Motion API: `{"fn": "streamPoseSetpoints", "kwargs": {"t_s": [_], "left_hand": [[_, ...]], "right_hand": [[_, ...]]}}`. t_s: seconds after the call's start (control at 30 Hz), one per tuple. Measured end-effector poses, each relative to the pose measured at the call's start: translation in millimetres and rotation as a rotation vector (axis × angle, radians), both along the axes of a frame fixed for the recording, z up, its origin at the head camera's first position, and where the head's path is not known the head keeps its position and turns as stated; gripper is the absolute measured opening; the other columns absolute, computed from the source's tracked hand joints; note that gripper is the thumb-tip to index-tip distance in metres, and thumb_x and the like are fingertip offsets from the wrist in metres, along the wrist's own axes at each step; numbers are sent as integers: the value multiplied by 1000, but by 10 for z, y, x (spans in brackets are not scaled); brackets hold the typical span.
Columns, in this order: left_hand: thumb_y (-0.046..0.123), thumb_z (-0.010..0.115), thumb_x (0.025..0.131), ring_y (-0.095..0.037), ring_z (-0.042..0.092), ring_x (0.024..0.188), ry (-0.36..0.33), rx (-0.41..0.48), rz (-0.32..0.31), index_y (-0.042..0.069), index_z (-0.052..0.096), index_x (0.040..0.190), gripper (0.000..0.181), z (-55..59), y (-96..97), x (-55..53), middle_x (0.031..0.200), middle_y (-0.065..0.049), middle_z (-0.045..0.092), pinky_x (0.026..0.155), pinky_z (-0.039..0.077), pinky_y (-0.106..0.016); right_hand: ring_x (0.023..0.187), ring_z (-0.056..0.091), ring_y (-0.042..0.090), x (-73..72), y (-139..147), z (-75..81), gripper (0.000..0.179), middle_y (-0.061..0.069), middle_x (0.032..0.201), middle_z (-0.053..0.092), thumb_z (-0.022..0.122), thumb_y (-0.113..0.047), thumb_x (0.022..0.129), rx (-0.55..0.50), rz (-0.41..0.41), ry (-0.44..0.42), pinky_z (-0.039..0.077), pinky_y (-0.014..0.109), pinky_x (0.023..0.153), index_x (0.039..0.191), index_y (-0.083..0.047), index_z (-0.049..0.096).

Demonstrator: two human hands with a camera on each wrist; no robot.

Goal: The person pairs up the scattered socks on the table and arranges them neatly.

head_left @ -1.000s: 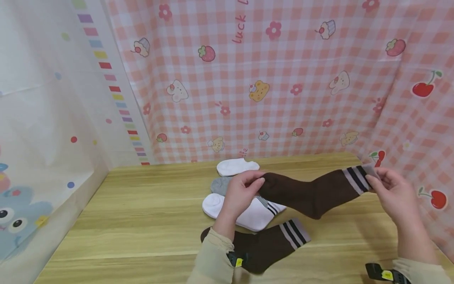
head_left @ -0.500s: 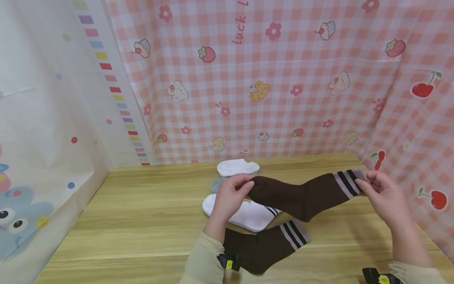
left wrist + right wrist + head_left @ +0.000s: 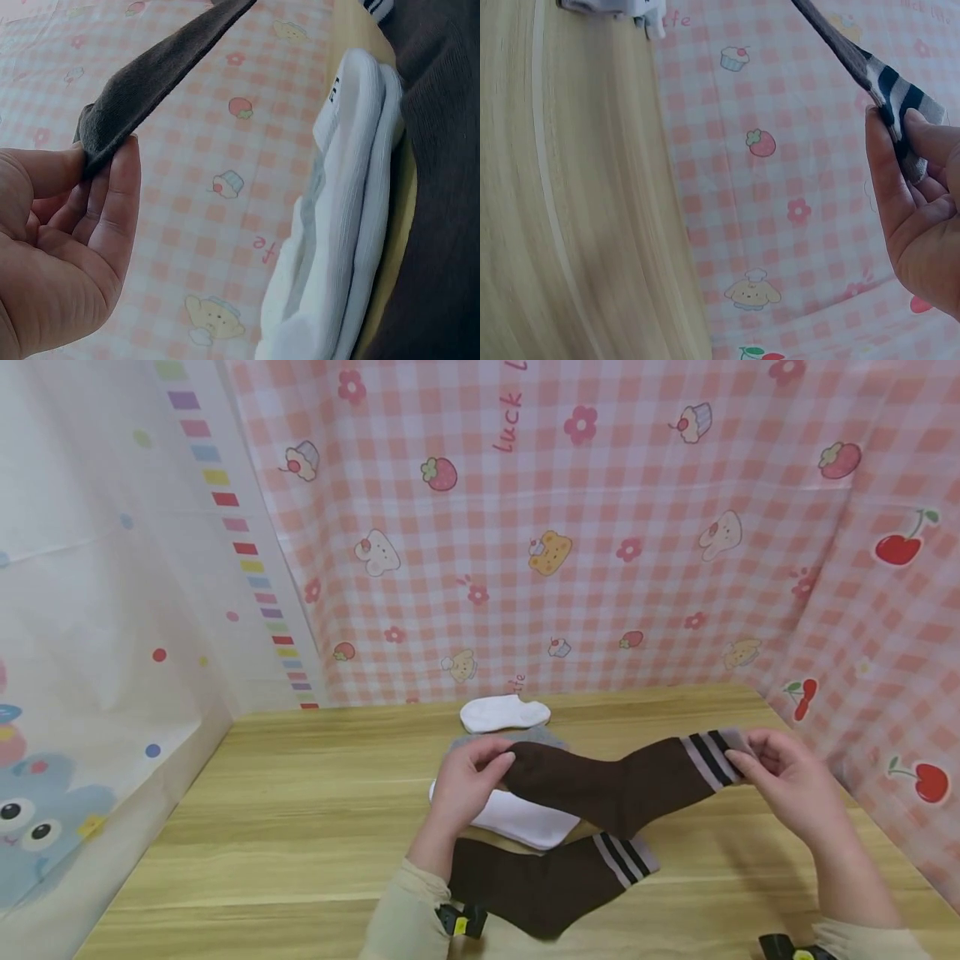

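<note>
A dark brown sock [image 3: 573, 781] with grey and black cuff stripes is held stretched between both hands above the table. My left hand [image 3: 468, 781] pinches its toe end between thumb and fingers, as the left wrist view also shows on the brown sock [image 3: 142, 86]. At the striped cuff, my right hand [image 3: 783, 781] pinches the other end; the cuff [image 3: 907, 97] shows between thumb and fingers in the right wrist view. A matching brown sock [image 3: 540, 889] lies flat on the table below, its toe hidden behind the left forearm.
Behind the held sock lie a white sock [image 3: 525, 822], a grey sock [image 3: 540, 735] partly covered, and a low-cut white sock [image 3: 502, 713] near the table's back edge. The wooden table [image 3: 262, 827] meets a pink checked curtain [image 3: 480, 527] at the back.
Both hands have moved left and slightly down toward the person with the held brown sock. It now overlaps more of the white sock, and its heel reaches the lying brown sock's cuff in view.
</note>
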State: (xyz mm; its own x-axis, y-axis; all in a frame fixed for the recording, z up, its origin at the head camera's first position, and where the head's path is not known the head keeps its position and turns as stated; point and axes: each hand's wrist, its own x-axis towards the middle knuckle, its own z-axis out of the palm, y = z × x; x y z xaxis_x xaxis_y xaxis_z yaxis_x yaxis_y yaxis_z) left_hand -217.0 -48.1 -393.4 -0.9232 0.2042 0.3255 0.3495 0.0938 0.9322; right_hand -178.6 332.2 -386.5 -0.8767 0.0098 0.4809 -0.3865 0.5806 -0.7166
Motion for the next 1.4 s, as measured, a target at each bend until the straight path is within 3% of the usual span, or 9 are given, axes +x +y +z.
{"fn": "streamPoseSetpoints", "kwargs": {"t_s": [0.27, 0.6, 0.9, 1.13, 1.4], "left_hand": [[1, 66, 93, -19, 66, 70, -17, -3, 32, -6, 71, 104, 14, 11, -113, 33, 89, -17, 70, 63, 58, -32], [0, 66, 92, -16, 64, 70, -37, -47, 62, -4, 71, 104, 13, 23, -242, 89, 91, -16, 71, 61, 57, -27], [3, 66, 93, -16, 64, 70, -35, -81, 40, -4, 71, 107, 16, 34, -418, 154, 92, -15, 70, 62, 58, -30], [6, 65, 94, -12, 64, 69, 23, -112, -7, -5, 69, 105, 16, -6, -569, 186, 87, -8, 70, 60, 58, -31], [6, 67, 94, -13, 62, 72, -27, -210, 18, -4, 71, 104, 15, 32, -647, 246, 91, -12, 69, 65, 57, -36]], "right_hand": [[69, 60, 0, 31, -123, 16, 11, -8, 82, 60, 62, -5, 97, 38, 16, -44, 48, 18, 57, 103, 3, 58], [66, 61, 6, 57, -250, 4, 9, -4, 81, 61, 64, 1, 94, 52, 80, -28, 50, 20, 55, 101, 2, 58], [66, 64, 7, 92, -311, 16, 12, -4, 80, 65, 67, 2, 92, 52, 144, -64, 51, 22, 57, 101, 0, 60], [64, 66, 14, 97, -347, 2, 16, 2, 77, 67, 65, 7, 90, 15, 313, -79, 56, 29, 58, 104, 0, 60], [63, 65, 17, 90, -398, -6, 21, 4, 79, 66, 63, 12, 90, -18, 487, -71, 56, 32, 55, 103, -3, 59]]}}
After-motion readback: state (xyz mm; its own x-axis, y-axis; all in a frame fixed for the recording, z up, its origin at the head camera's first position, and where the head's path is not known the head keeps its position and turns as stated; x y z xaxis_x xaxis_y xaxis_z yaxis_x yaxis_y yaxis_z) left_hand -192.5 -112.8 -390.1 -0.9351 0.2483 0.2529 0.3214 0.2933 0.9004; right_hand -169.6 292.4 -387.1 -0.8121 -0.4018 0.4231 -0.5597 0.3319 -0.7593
